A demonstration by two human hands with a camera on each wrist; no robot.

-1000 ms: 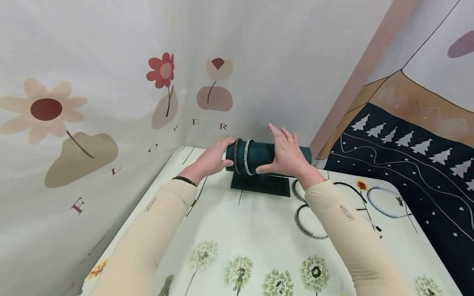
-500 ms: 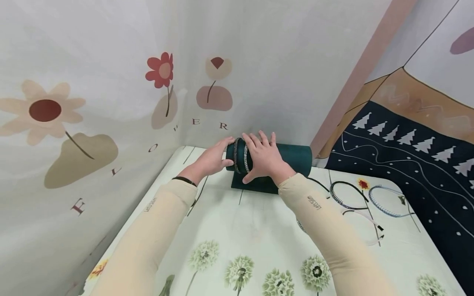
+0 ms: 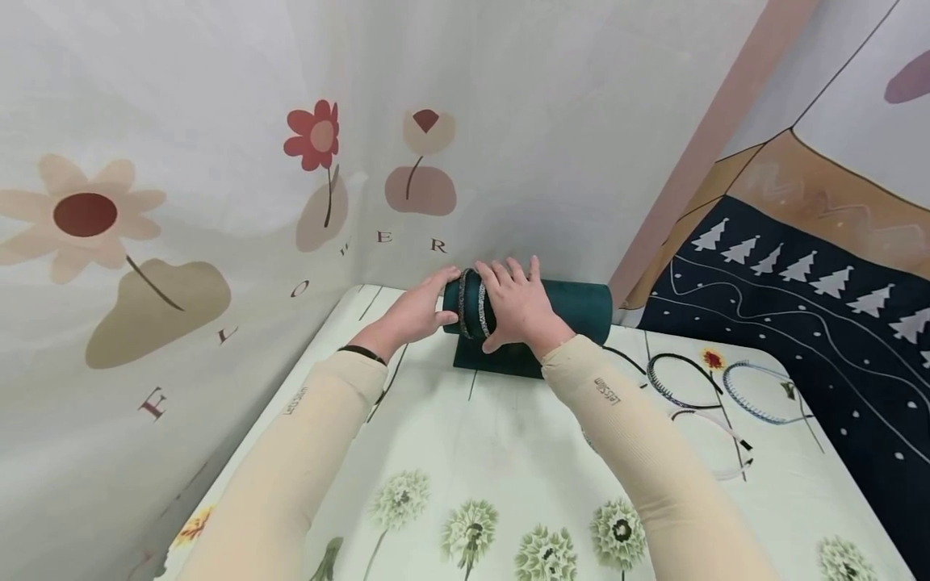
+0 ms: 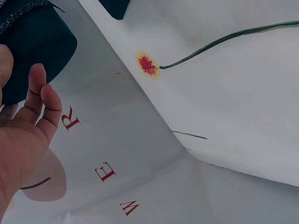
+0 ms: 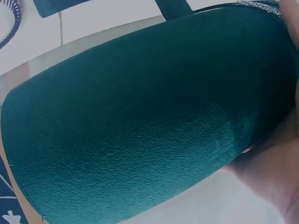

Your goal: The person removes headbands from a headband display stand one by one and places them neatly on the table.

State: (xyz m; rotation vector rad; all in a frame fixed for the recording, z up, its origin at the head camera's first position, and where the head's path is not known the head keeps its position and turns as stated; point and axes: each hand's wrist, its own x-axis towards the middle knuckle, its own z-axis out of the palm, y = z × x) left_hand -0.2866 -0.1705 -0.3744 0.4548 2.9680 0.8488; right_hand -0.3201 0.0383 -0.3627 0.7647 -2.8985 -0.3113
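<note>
A dark green velvet roll-shaped display stand (image 3: pixel 579 311) lies sideways on its flat base (image 3: pixel 497 361) at the table's back. Around its left part sit a dark glittery headband (image 3: pixel 462 303) and a silver glittery headband (image 3: pixel 482 313), side by side. My left hand (image 3: pixel 412 315) grips the roll's left end, thumb in front and fingers behind, beside the dark headband. With thumb in front and fingers over the top, my right hand (image 3: pixel 521 309) holds the silver headband against the roll. The right wrist view shows the roll's bare velvet and the headband's edge (image 5: pixel 261 5).
Several headbands lie on the table's right, among them a light blue one (image 3: pixel 748 407), a black one (image 3: pixel 657 387) and a pale pink one (image 3: pixel 735 429). My right sleeve partly covers others. Printed curtains (image 3: pixel 508 121) rise right behind the stand.
My right hand has moved left along the roll onto the silver headband, which sits slightly nearer the dark one. Little differs over the last half second. My left hand has stayed put.
</note>
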